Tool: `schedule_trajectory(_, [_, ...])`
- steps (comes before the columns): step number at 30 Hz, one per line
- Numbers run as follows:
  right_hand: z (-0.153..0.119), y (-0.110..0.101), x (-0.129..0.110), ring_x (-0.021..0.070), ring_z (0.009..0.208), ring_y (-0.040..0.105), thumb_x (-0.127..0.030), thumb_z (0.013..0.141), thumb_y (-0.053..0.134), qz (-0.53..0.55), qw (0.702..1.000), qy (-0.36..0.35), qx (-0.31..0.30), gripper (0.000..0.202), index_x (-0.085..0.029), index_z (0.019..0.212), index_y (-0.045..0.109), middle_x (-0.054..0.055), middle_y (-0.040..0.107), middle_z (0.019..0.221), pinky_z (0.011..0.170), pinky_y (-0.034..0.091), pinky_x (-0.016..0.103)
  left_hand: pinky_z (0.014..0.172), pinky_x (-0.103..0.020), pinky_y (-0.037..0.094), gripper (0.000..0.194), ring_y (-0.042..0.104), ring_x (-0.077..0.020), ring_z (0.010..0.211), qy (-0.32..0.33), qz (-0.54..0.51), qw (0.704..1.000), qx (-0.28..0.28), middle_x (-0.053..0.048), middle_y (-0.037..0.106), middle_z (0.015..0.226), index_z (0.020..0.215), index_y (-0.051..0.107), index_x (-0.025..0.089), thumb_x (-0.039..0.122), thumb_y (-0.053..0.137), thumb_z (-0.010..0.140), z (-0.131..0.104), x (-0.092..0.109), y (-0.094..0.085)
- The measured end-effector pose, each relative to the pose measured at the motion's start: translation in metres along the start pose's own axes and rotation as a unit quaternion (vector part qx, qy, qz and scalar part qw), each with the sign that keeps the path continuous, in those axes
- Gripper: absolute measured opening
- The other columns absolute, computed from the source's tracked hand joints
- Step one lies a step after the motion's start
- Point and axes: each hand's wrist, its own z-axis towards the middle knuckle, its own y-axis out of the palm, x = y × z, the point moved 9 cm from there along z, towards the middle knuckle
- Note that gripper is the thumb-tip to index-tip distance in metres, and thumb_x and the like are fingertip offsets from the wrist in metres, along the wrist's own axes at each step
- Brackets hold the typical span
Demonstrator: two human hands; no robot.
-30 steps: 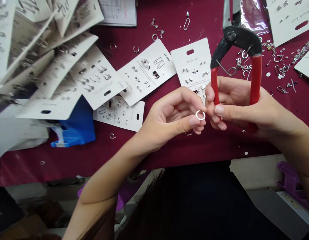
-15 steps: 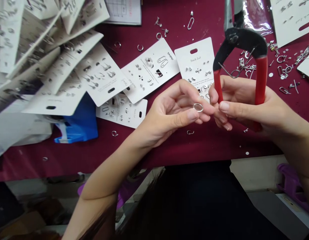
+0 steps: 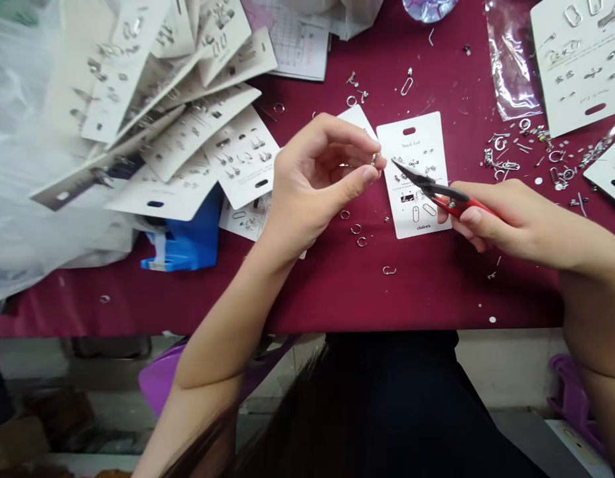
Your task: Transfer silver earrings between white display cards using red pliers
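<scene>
Between the thumb and fingertips of my left hand (image 3: 327, 179) is a small silver ring (image 3: 373, 159), seen nearly edge-on. My right hand (image 3: 501, 216) is closed round red-handled pliers (image 3: 456, 200), whose dark pointed tip is directed left toward the ring, a short gap away. Under the pliers' tip lies a white earring card (image 3: 421, 229) with several silver earrings on it. Another card (image 3: 355, 118) is partly hidden behind my left hand. A few loose rings (image 3: 355, 229) lie on the dark red table between my hands.
Many earring cards (image 3: 188, 192) are heaped at the left, over a blue object (image 3: 190, 232) and beside clear plastic (image 3: 18, 226). Loose silver pieces (image 3: 556, 156) are scattered at the right, near a plastic bag (image 3: 516, 79) and further cards (image 3: 580, 66). The table's front edge (image 3: 411, 326) runs below my hands.
The view has shifted. My left hand has risen and turned the ring edge-on. My right hand has moved apart from it, and the pliers, upright before, now point left.
</scene>
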Motion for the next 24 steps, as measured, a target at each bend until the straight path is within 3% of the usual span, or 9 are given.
schedule_trajectory(12, [0.001, 0.008, -0.002, 0.012, 0.053, 0.043, -0.078, 0.094, 0.029, -0.019, 1.0, -0.007, -0.017, 0.064, -0.019, 0.089, 0.055, -0.001, 0.051, 0.063, 0.055, 0.034, 0.028, 0.077, -0.03, 0.066, 0.031, 0.074, -0.0161, 0.085, 0.011, 0.047, 0.998, -0.049, 0.0, 0.065, 0.086, 0.089, 0.064, 0.02, 0.044, 0.081, 0.079, 0.0, 0.006, 0.013])
schedule_trajectory(24, [0.001, 0.007, -0.004, 0.0117, 0.054, 0.041, -0.076, 0.094, 0.033, 0.001, 1.0, -0.011, -0.014, 0.062, -0.018, 0.088, 0.055, 0.0, 0.05, 0.065, 0.054, 0.033, 0.028, 0.077, -0.026, 0.061, 0.032, 0.071, -0.0147, 0.085, -0.023, 0.006, 0.999, -0.034, -0.001, 0.067, 0.087, 0.089, 0.067, 0.02, 0.041, 0.085, 0.074, -0.002, 0.002, 0.011])
